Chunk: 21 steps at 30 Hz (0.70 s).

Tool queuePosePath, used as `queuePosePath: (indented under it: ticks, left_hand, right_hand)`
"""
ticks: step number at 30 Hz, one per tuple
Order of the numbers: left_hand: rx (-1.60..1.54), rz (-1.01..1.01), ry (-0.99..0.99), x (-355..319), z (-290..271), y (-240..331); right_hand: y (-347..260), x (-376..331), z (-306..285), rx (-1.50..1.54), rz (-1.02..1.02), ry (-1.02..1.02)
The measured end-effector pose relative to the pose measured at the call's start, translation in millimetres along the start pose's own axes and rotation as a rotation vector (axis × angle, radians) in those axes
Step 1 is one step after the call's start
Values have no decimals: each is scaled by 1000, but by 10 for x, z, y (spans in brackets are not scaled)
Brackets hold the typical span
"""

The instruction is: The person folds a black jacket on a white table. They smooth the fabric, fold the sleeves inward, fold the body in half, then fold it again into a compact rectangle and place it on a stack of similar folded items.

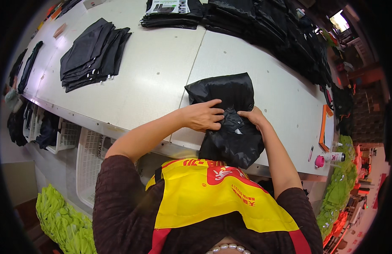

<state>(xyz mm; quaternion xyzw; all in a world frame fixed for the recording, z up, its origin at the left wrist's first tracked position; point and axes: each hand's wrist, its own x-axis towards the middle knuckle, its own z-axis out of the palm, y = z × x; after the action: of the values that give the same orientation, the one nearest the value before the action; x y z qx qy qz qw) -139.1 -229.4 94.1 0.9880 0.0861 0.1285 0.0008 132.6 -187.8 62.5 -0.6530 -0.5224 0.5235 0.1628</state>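
Observation:
A crumpled, shiny black piece of thin fabric or plastic [227, 89] lies in front of me at the table's near edge, one part hanging toward my apron. Its exact kind cannot be told. My left hand [203, 115] rests on its left side, fingers spread and stretched across the folds. On the right side, my right hand [254, 117] grips the edge, thumb on top and the other fingers mostly hidden. Between the hands the material is bunched, and a small white tag [238, 131] shows in the folds.
Flat black folded pieces [94, 55] with small white tags are stacked at the left of the pale table [157, 84]. More black piles [255, 25] line the far side. At right are an orange-edged board [326, 127], a pen and a bottle [335, 157]. White baskets [90, 165] stand below.

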Motion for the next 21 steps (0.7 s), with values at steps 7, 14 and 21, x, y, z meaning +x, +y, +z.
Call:
queuePosePath:
  ticks: [7, 14, 21]
  left_hand:
    - [-387, -116, -216, 529, 7, -120]
    - [-825, -239, 51, 802, 624, -208]
    - [-778, -312, -36, 753, 546, -47]
  right_hand:
    - [-448, -134, -17, -92, -140, -223]
    - [-10, 174, -262, -372, -485, -471]
    - [-655, -615, 200, -1281, -94, -292]
